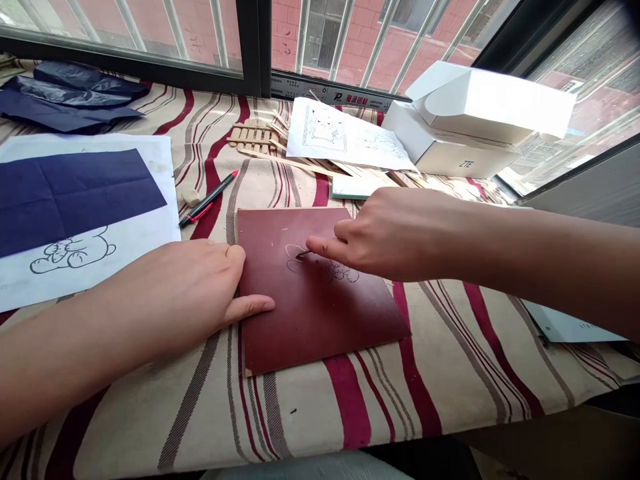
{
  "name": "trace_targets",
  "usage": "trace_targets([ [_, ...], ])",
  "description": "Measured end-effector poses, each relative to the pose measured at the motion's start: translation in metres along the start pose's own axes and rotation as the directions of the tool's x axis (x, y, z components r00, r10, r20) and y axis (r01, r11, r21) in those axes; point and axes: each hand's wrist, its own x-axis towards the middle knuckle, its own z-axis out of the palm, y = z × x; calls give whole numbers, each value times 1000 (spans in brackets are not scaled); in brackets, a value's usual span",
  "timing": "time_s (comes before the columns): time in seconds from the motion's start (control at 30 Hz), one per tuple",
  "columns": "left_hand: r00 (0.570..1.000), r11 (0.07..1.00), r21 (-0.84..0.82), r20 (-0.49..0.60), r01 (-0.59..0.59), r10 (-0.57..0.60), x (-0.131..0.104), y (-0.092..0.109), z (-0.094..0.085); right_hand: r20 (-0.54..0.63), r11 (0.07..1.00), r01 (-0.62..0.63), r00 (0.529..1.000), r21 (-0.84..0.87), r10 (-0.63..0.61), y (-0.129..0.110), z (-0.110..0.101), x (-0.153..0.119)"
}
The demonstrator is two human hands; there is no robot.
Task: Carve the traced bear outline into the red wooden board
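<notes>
"ZTE" on wht box; "P" on window frame.

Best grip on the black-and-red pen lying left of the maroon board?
I'd pinch the pen mid-barrel from above, fingertips on its two long sides. It lies diagonally on the striped cloth, slim and straight, with its middle uncovered. The red clip juts out near the lower-left end, so keep off that; the small pale lump sits close on the upper-left side.

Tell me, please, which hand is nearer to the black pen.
Left. The left hand is this side of the black pen; the right hand is farther right, over the maroon board.
</notes>
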Motion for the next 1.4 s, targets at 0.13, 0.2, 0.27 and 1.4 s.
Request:
trace_targets([
  [0.13,999,1000,-20,-47,-24,23,-1,-1,0,53,979,-80,996,188,71,-6,-12,4],
  [0.2,994,998,-22,-88,-62,60,-2,-3,1,72,973,-102,993,205,89,-8,-14,5],
  [0.27,990,996,-23,-111,-86,83,-2,-4,3,37,984,-79,997,161,74,-8,-11,4],
  [1.4,973,988,-114,-215,-108,82,1,-11,13,31,918,-161,986,362,161,-15,5,-2],
])
